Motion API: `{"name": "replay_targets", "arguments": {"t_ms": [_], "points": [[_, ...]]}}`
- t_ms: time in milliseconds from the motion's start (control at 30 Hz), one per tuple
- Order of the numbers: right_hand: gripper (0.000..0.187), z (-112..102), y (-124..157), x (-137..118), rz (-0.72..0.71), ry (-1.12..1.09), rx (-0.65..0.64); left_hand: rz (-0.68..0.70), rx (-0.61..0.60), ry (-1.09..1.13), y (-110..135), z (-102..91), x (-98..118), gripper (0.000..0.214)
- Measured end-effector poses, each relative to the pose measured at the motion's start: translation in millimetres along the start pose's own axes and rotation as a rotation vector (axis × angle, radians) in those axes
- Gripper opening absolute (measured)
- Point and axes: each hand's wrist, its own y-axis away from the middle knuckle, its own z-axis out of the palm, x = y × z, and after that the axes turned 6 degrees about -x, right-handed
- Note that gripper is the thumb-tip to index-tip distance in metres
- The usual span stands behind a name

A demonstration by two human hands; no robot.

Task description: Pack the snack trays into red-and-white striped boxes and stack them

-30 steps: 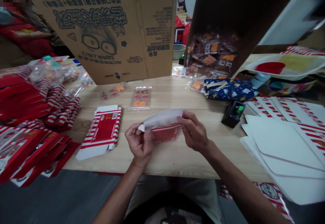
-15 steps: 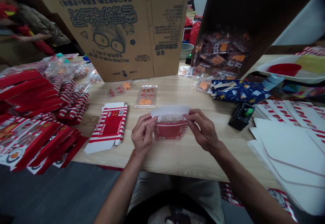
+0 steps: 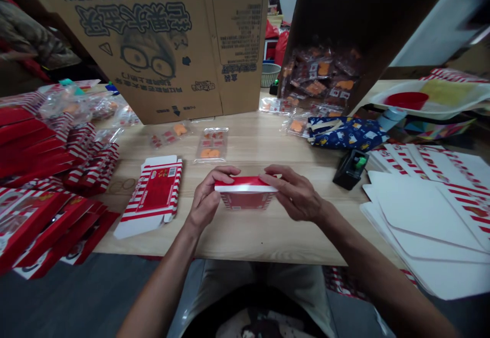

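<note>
Both hands hold a small red and white striped box (image 3: 245, 194) upright on the wooden table (image 3: 264, 231), near its front edge. My left hand (image 3: 209, 197) grips the box's left end, fingers on the folded-down top flap. My right hand (image 3: 294, 195) grips the right end, fingers pressing the same flap. A flat unfolded box (image 3: 155, 195) of the same print lies just to the left. Two clear snack packets (image 3: 210, 146) lie a little behind the box.
A large printed cardboard carton (image 3: 161, 42) stands at the back, and an open dark carton (image 3: 325, 72) full of snack packets at the back right. Stacks of red boxes (image 3: 46, 174) fill the left. White flat sheets (image 3: 429, 210), a black tape dispenser (image 3: 350, 169) and a blue pouch (image 3: 344, 134) lie right.
The white flap that stood raised over the box has been folded down onto its top. Both hands have stayed on the box's ends, which now stands lower on the table.
</note>
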Motion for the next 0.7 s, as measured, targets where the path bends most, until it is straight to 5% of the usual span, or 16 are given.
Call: {"name": "replay_targets", "arguments": {"t_ms": [100, 367, 500, 700], "points": [[0.049, -5.5, 1.7, -2.5, -0.006, 0.049, -0.093, -0.002, 0.108, -0.118, 3.9, 12.1, -1.5, 0.029], [0.016, -14.3, -20.5, -21.6, 0.226, -0.042, -0.045, -0.051, 0.427, -0.292, 5.9, 37.4, -9.9, 0.028], [0.012, -18.1, -19.2, -24.5, 0.212, -0.012, -0.074, 0.074, 0.35, -0.258, 7.5, 38.0, -7.3, 0.014], [0.026, -28.0, -4.9, -16.7, -0.039, 0.068, -0.216, 0.246, 0.105, -0.372, 12.9, 15.7, -10.1, 0.014]]}}
